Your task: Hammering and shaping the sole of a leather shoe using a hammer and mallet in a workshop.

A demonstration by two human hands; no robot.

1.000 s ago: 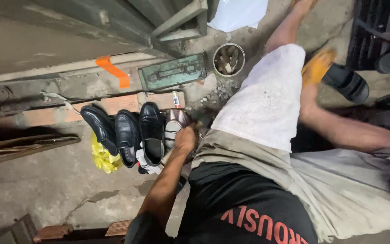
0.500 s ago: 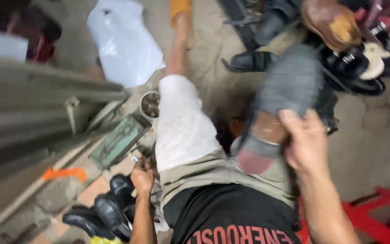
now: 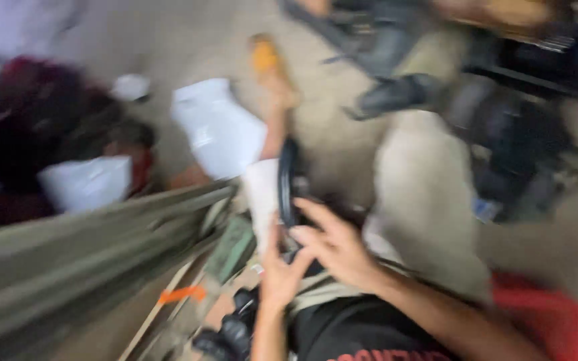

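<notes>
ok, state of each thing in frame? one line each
left hand: raised, touching the dark shoe
right hand: fingers spread, on the dark shoe
dark shoe: held up on edge, blurred
black shoes: on the floor
white bag: lying on the floor

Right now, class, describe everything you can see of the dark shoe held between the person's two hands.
The dark shoe shows edge-on as a narrow black curved shape, standing roughly upright above the white-clad knee. It looks like leather or rubber, but blur hides details. The right hand spreads fingers against its lower end; the left hand reaches up just below it.
</notes>
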